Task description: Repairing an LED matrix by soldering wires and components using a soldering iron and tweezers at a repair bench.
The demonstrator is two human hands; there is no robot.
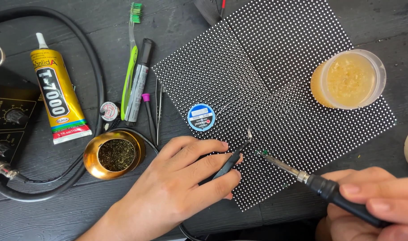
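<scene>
My left hand (pixel 177 187) grips black curved-tip tweezers (pixel 236 154), their hooked tip raised just above a black panel dotted with white points (pixel 275 80). My right hand (pixel 373 201), at the lower right, holds a soldering iron (pixel 302 176) by its black handle. The iron's metal tip touches the panel near a tiny green spot, a little to the right of the tweezers' tip. A small round blue-and-white spool (pixel 201 117) lies on the panel's left corner, above my left hand.
A clear tub of amber paste (pixel 349 79) stands on the panel at right. Left of the panel: a brass tip-cleaner pot (pixel 115 154), yellow glue tube (pixel 58 93), green toothbrush (pixel 131 58), grey pen (pixel 139 85), thin tweezers (pixel 159 107), black cables (pixel 94 67), control box (pixel 7 120).
</scene>
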